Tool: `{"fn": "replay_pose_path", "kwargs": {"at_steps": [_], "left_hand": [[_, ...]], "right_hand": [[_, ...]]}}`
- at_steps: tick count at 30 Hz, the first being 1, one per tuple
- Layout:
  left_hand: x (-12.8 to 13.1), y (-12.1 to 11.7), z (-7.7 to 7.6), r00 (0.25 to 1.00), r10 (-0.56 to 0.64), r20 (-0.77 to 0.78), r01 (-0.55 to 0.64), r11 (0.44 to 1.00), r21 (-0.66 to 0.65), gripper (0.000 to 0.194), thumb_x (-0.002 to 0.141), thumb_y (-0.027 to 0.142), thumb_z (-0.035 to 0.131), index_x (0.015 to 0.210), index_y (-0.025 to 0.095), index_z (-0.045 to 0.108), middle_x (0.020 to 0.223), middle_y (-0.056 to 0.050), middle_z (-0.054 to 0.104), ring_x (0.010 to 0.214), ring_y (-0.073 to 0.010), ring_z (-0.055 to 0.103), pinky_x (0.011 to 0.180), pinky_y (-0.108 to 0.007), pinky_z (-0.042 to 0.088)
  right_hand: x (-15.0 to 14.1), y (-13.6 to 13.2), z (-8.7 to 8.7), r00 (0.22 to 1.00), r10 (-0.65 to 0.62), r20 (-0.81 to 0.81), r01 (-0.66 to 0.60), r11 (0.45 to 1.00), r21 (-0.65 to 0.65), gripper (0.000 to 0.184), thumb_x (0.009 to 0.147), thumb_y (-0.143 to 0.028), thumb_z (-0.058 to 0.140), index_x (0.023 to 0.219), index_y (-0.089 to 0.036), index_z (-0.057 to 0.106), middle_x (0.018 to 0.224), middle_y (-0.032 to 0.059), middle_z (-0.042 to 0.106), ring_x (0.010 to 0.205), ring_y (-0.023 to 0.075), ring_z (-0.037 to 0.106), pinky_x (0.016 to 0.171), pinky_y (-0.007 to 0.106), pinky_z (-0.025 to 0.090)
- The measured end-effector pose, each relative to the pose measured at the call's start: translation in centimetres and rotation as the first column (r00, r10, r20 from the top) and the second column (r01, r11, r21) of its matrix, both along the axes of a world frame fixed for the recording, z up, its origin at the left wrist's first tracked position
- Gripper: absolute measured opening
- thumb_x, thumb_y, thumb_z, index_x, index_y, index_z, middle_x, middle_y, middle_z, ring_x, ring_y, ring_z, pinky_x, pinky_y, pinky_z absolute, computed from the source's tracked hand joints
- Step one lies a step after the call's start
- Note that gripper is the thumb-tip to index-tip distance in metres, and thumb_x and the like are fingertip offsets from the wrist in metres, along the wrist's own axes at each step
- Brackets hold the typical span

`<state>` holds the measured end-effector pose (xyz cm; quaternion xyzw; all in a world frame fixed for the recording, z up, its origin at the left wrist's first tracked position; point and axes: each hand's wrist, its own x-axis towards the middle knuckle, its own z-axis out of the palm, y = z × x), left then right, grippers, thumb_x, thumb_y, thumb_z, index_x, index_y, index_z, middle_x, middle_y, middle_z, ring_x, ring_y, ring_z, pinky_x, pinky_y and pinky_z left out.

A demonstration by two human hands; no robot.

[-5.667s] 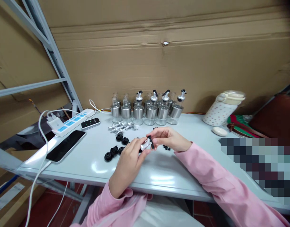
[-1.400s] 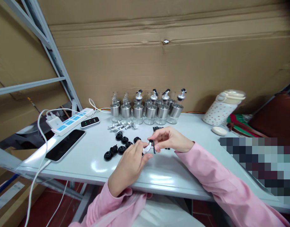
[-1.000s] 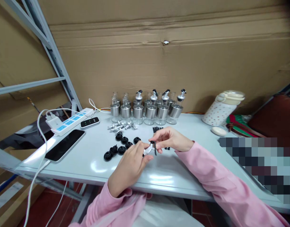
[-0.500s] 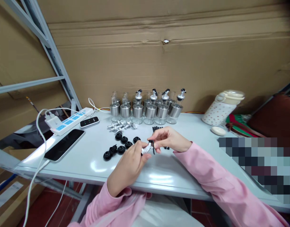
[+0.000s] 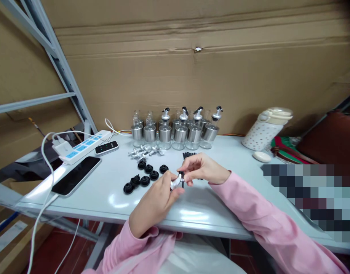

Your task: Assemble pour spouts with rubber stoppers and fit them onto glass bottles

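Observation:
My left hand [image 5: 156, 199] is closed around a silver pour spout [image 5: 176, 182], its tip pointing up and to the right. At that tip, my right hand [image 5: 205, 168] pinches a small black flip cap [image 5: 183, 182], which touches the spout. Left of my hands lie several black ribbed stoppers [image 5: 145, 180]. Behind them is a pile of silver spouts [image 5: 143, 152]. A row of black caps [image 5: 189, 155] is partly hidden by my right hand. Glass bottles with steel sleeves [image 5: 165, 134] stand at the back, several topped with spouts.
On the left are a power strip [image 5: 86, 146], a small black-faced device [image 5: 106, 147] and a phone [image 5: 76, 176] with a white cable. A dotted white flask [image 5: 263, 131] and a white oval object [image 5: 261, 156] stand at the right. Cardboard [image 5: 192, 83] rises behind the table.
Both hands stay together over the same spot. The black cap has turned against the spout tip and now hangs more upright, partly behind it. The view has shifted slightly.

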<state>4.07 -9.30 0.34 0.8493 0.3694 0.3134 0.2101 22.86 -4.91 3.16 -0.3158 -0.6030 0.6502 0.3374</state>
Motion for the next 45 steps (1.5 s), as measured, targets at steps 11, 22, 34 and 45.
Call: {"fn": "replay_pose_path", "kwargs": {"at_steps": [11,22,34,45], "left_hand": [[-0.2,-0.1,0.3,0.997,-0.062,0.046,0.054,0.986,0.157,0.011,0.088,0.026,0.038,0.09,0.017,0.044,0.084,-0.004,0.055,0.076,-0.0149,0.053,0.07,-0.026,0.042],[0.1,-0.1,0.5,0.996,-0.06,0.067,0.043,0.97,0.239,0.008,0.081,0.022,0.047,0.088,0.018,0.044,0.081,-0.003,0.054,0.076,-0.0158,0.051,0.072,-0.027,0.04],[-0.3,-0.3,0.5,0.997,-0.063,0.049,0.053,0.982,0.179,0.007,0.081,0.023,0.043,0.086,0.018,0.043,0.081,-0.003,0.054,0.074,-0.0157,0.051,0.069,-0.028,0.041],[0.1,-0.1,0.5,0.996,0.061,0.068,-0.067,0.994,0.089,0.036,0.08,0.041,0.046,0.106,0.017,0.04,0.092,-0.007,0.058,0.081,-0.0209,0.054,0.075,-0.035,0.041]], "right_hand": [[0.4,-0.1,0.1,0.98,0.181,0.077,-0.187,0.979,0.08,0.039,0.044,-0.014,0.082,0.077,-0.012,0.062,0.072,-0.0013,0.063,0.066,0.0074,0.06,0.064,0.02,0.05],[1.1,0.2,0.0,0.958,0.282,0.058,-0.288,0.939,0.189,0.031,0.055,-0.01,0.077,0.084,-0.012,0.065,0.08,0.0015,0.064,0.076,0.0107,0.06,0.077,0.028,0.049],[0.6,0.1,-0.1,0.975,0.216,0.053,-0.221,0.963,0.156,0.03,0.052,-0.018,0.08,0.077,-0.012,0.064,0.07,-0.0008,0.064,0.064,0.0082,0.059,0.068,0.024,0.048],[0.2,-0.1,0.2,0.996,0.092,0.016,-0.093,0.97,0.227,0.028,0.056,-0.03,0.079,0.07,-0.013,0.063,0.065,-0.001,0.06,0.061,0.0084,0.055,0.063,0.023,0.047]]}}
